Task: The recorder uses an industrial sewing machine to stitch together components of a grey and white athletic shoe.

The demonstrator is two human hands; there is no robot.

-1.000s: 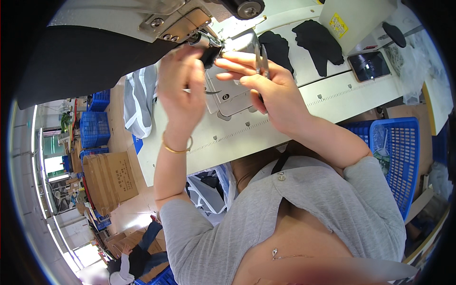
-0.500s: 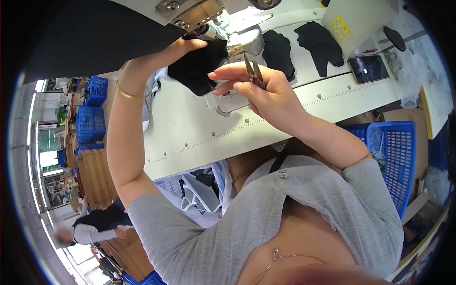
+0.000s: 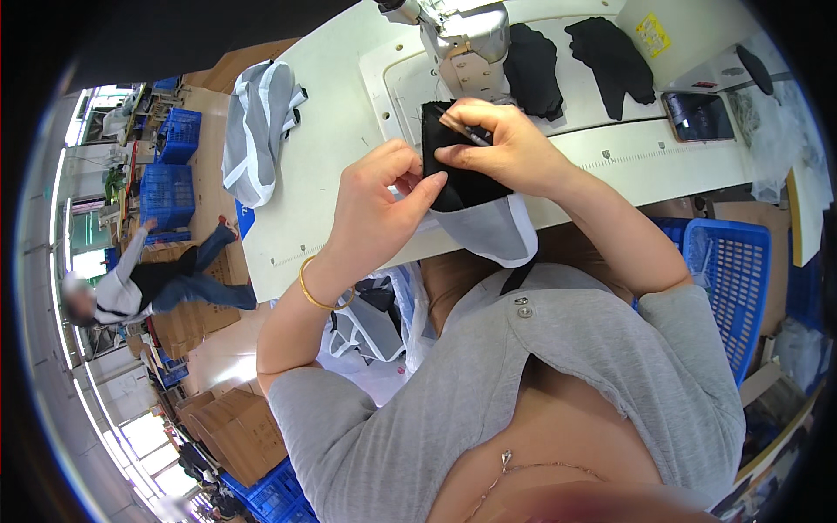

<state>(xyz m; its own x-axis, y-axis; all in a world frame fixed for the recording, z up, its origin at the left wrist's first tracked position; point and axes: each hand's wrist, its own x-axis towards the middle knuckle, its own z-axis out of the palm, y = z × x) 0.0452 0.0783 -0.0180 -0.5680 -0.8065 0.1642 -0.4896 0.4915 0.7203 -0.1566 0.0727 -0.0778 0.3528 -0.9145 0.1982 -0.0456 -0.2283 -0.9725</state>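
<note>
A black cloth piece hangs at the table's near edge, joined to a grey panel with white edging that droops toward my lap. My left hand pinches the cloth's left edge between thumb and fingers. My right hand is closed at its upper right, thumb and fingers on the cloth. Small dark thread snips are tucked in that same hand, partly hidden by the fingers. Just beyond the hands stands the sewing machine.
Black cut pieces and a phone lie to the right on the white table. A grey-and-white piece lies at its left edge. A blue basket stands right. A person is in the left background.
Both hands have moved from the machine toward me with the black cloth, and the grey panel has come into view. The snips have tilted in my right hand. The background person has shifted.
</note>
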